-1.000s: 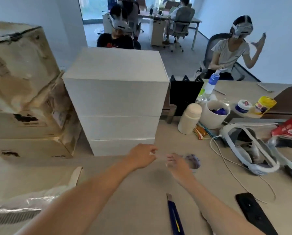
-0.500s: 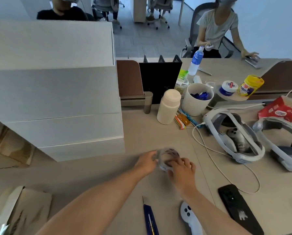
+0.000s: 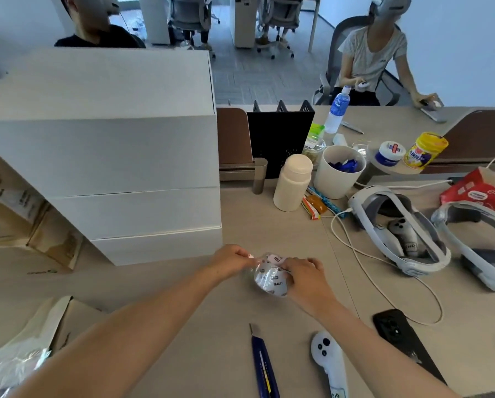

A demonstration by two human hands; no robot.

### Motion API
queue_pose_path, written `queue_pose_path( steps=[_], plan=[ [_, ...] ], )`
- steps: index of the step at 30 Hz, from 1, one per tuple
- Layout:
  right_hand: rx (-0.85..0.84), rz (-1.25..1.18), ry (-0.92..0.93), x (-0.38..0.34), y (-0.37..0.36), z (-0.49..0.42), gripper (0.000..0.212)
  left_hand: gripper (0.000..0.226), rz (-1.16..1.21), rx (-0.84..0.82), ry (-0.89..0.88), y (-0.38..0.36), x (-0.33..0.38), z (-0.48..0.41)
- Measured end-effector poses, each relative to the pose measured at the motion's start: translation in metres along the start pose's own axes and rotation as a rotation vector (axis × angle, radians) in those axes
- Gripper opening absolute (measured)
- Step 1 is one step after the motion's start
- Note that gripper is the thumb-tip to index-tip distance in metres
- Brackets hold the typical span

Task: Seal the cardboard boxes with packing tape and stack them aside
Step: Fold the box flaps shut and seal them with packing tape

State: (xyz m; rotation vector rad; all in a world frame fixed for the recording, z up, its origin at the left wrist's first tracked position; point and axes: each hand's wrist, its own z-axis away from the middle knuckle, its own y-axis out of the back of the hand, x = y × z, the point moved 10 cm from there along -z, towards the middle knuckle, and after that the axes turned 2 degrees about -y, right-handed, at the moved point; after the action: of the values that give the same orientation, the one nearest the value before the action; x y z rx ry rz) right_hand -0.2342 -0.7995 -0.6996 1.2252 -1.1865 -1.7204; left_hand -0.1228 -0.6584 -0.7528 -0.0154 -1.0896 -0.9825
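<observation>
Left hand (image 3: pixel 231 261) is just in front of the stack of white boxes (image 3: pixel 111 156), near its front right corner. Thumb and forefinger pinch what looks like the loose end of the tape roll (image 3: pixel 270 281), and the other fingers are curled in. Right hand (image 3: pixel 306 278) is a bit further right of the stack, w/ fingers curled over the right side of the roll and gripping it. The roll is clear w/ small printed marks and sits between both hands, low over the desk (image 3: pixel 269 225); I cannot tell if it touches the top or is lifted a little. The stack is three white boxes, one on another, standing on the desk. Left of the stack, close against it, are worn brown cardboard boxes (image 3: pixel 10 214). Nearer to me than the stack, approx. below the roll, lies a blue utility knife (image 3: pixel 265 366). Right of the knife are a white controller (image 3: pixel 329 363) and a black phone (image 3: pixel 398 331). Right of the stack, further back, stand a cream bottle (image 3: pixel 292 182) and a white cup (image 3: pixel 338 173) w/ blue items inside. Far right of the stack lies a white headset (image 3: pixel 398 228), its cable looping on the desk.
</observation>
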Motion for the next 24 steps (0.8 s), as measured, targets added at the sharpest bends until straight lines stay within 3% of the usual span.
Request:
queue_pose_path(
  steps=[5, 11, 24],
  plan=[
    [-0.053, -0.239, 0.059, -0.050, 0.015, 0.007, 0.019, 0.013, -0.101, -0.015, -0.044, 0.069, -0.006, 0.047],
    [-0.104, -0.383, 0.202, -0.165, 0.053, 0.028, 0.013, 0.024, -0.023, 0.047, -0.089, 0.161, -0.024, 0.129],
    [-0.217, -0.625, 0.529, -0.426, 0.063, 0.084, 0.018, 0.022, 0.119, 0.339, -0.134, 0.369, -0.128, 0.311]
  ],
)
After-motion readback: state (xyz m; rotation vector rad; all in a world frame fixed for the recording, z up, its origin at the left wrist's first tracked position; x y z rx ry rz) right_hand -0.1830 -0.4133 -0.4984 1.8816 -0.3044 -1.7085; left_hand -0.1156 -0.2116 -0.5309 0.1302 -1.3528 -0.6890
